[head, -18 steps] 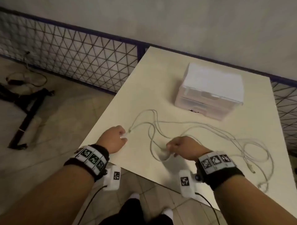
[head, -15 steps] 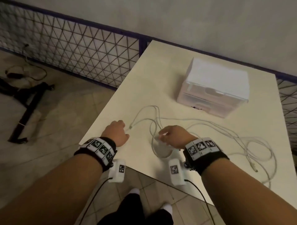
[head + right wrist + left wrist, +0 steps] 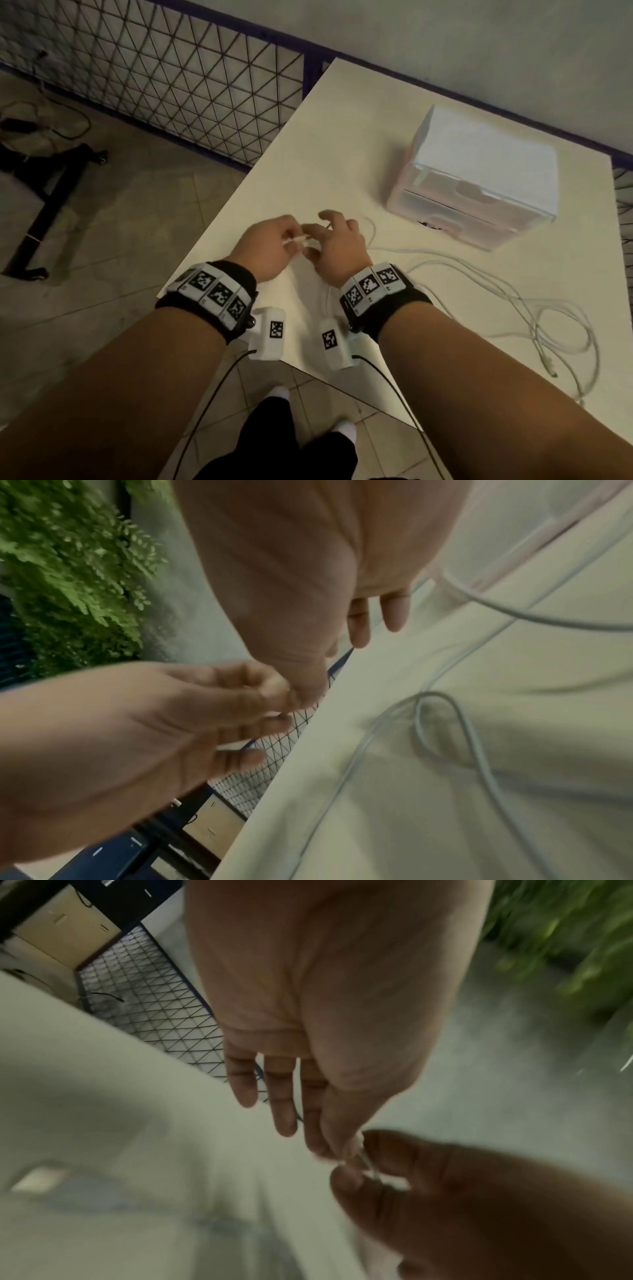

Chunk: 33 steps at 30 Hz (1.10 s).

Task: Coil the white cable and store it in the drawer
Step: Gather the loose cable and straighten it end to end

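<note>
- The worktop [image 3: 342, 144] carries everything, and its near corner lies just under the hands; a length of slack that slides over that edge could drag more after it.
- The drawer unit [image 3: 479, 185] sits at the far side with both drawers shut, as far as the blur allows. Nothing has been stored, and a bundle carried there needs one hand free to pull a drawer, which may let the coil spring apart.
- The white cable [image 3: 513, 298] sprawls in loose, overlapping loops across the right of the worktop, one plug end near the right edge. Pulled in fast, those crossings would likely tighten into a knot or whip the plug about.
- The left hand [image 3: 263, 245] pinches the cable's near end between thumb and fingertips.
- The right hand [image 3: 339, 246] meets it, thumb and forefinger pinching the same end, other fingers spread. With so short a piece held, it could slip while the first loop forms.
</note>
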### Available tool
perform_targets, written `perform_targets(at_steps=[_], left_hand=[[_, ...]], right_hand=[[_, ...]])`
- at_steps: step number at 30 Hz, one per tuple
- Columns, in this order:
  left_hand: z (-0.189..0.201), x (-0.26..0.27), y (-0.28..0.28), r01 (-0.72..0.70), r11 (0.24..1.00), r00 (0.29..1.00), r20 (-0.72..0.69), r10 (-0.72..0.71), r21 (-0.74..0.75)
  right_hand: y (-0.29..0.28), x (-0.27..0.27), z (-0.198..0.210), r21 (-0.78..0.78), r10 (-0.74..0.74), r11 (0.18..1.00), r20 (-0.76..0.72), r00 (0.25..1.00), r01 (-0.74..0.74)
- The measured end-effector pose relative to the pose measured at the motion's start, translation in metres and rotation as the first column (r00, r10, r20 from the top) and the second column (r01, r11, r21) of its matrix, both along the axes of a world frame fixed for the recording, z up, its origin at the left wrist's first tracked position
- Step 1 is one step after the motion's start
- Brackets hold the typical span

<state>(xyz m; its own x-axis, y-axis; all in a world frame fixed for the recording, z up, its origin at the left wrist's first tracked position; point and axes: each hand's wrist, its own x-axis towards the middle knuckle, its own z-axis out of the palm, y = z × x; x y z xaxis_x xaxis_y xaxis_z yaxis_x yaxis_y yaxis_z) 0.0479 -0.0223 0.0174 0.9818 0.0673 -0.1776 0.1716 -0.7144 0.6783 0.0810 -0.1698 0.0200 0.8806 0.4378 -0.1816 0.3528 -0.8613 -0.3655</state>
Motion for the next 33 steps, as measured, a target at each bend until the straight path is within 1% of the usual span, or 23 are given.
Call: perform_targets(at_steps=[1, 3, 4, 5, 7, 9, 11, 12, 13, 14, 15, 18, 19, 22, 25, 26, 27, 28, 29, 30, 31, 32, 33], left_hand=[[0.010, 0.001, 0.000, -0.004, 0.997, 0.999, 0.049, 0.008, -0.074], [0.027, 0.002, 0.000, -0.027, 0.974, 0.993, 0.106, 0.052, -0.225], [0.033, 0.003, -0.002, -0.038, 0.943, 0.991, 0.108, 0.078, -0.332], [0.039, 0.003, -0.005, -0.038, 0.885, 0.991, 0.096, 0.093, -0.464], [0.048, 0.004, -0.013, -0.021, 0.725, 0.995, 0.058, 0.084, -0.689], [0.056, 0.005, -0.021, -0.005, 0.537, 0.998, 0.028, 0.053, -0.844], [0.065, 0.008, -0.028, -0.028, 0.345, 0.999, -0.013, 0.045, -0.938], [0.069, 0.010, -0.030, -0.046, 0.270, 0.998, -0.031, 0.060, -0.962], [0.071, 0.012, -0.034, -0.057, 0.225, 0.996, -0.040, 0.078, -0.973], [0.073, 0.012, -0.038, -0.062, 0.215, 0.995, -0.043, 0.092, -0.975], [0.075, 0.013, -0.042, -0.060, 0.235, 0.994, -0.038, 0.101, -0.970], [0.073, 0.015, -0.054, -0.060, 0.396, 0.987, 0.003, 0.158, -0.916], [0.072, 0.016, -0.057, -0.066, 0.426, 0.982, 0.016, 0.186, -0.902], [0.072, 0.018, -0.060, -0.103, 0.459, 0.967, 0.019, 0.254, -0.882], [0.068, 0.018, -0.056, -0.143, 0.540, 0.949, 0.039, 0.312, -0.830], [0.067, 0.017, -0.054, -0.154, 0.560, 0.940, 0.053, 0.337, -0.814], [0.066, 0.017, -0.051, -0.162, 0.569, 0.929, 0.069, 0.362, -0.807], [0.065, 0.016, -0.048, -0.167, 0.568, 0.918, 0.082, 0.387, -0.806], [0.064, 0.015, -0.045, -0.171, 0.562, 0.909, 0.091, 0.408, -0.810], [0.063, 0.015, -0.042, -0.172, 0.551, 0.902, 0.093, 0.421, -0.817], [0.062, 0.015, -0.040, -0.174, 0.536, 0.901, 0.086, 0.425, -0.826], [0.060, 0.014, -0.039, -0.176, 0.519, 0.904, 0.071, 0.421, -0.836], [0.059, 0.013, -0.039, -0.178, 0.509, 0.910, 0.056, 0.410, -0.842]], right_hand=[[-0.004, 0.002, 0.004, 0.007, 0.008, 1.000, 0.033, 0.999, -0.008], [-0.014, 0.007, 0.012, 0.054, 0.017, 0.998, 0.051, 0.999, -0.020], [-0.019, 0.010, 0.016, 0.074, 0.020, 0.997, 0.058, 0.998, -0.024], [-0.024, 0.012, 0.021, 0.091, 0.011, 0.996, 0.064, 0.998, -0.017], [-0.038, 0.016, 0.026, 0.127, -0.042, 0.991, 0.052, 0.998, 0.035], [-0.057, 0.017, 0.028, 0.125, -0.105, 0.987, 0.009, 0.994, 0.103], [-0.081, 0.014, 0.025, 0.051, -0.143, 0.988, -0.092, 0.985, 0.148], [-0.094, 0.011, 0.022, 0.000, -0.160, 0.987, -0.155, 0.975, 0.162], [-0.109, 0.007, 0.019, -0.047, -0.187, 0.982, -0.209, 0.960, 0.181], [-0.124, 0.002, 0.017, -0.081, -0.227, 0.974, -0.244, 0.943, 0.213], [-0.139, -0.003, 0.016, -0.097, -0.274, 0.961, -0.259, 0.926, 0.258], [-0.177, -0.015, 0.021, -0.117, -0.407, 0.914, -0.265, 0.874, 0.390], [-0.188, -0.019, 0.022, -0.127, -0.447, 0.894, -0.240, 0.862, 0.429], [-0.215, -0.028, 0.020, -0.139, -0.570, 0.818, -0.069, 0.819, 0.558], [-0.234, -0.031, 0.023, -0.079, -0.678, 0.726, 0.090, 0.730, 0.683], [-0.240, -0.031, 0.026, -0.040, -0.712, 0.691, 0.137, 0.689, 0.722], [-0.247, -0.030, 0.027, 0.020, -0.747, 0.656, 0.154, 0.646, 0.754], [-0.253, -0.030, 0.028, 0.098, -0.781, 0.623, 0.129, 0.611, 0.776], [-0.258, -0.029, 0.027, 0.155, -0.796, 0.604, 0.073, 0.600, 0.782], [-0.259, -0.029, 0.027, 0.155, -0.782, 0.616, -0.001, 0.623, 0.772], [-0.259, -0.031, 0.027, 0.115, -0.742, 0.660, -0.061, 0.668, 0.743], [-0.256, -0.034, 0.025, 0.064, -0.697, 0.709, -0.088, 0.711, 0.703], [-0.251, -0.038, 0.024, 0.046, -0.666, 0.742, -0.069, 0.743, 0.669]])
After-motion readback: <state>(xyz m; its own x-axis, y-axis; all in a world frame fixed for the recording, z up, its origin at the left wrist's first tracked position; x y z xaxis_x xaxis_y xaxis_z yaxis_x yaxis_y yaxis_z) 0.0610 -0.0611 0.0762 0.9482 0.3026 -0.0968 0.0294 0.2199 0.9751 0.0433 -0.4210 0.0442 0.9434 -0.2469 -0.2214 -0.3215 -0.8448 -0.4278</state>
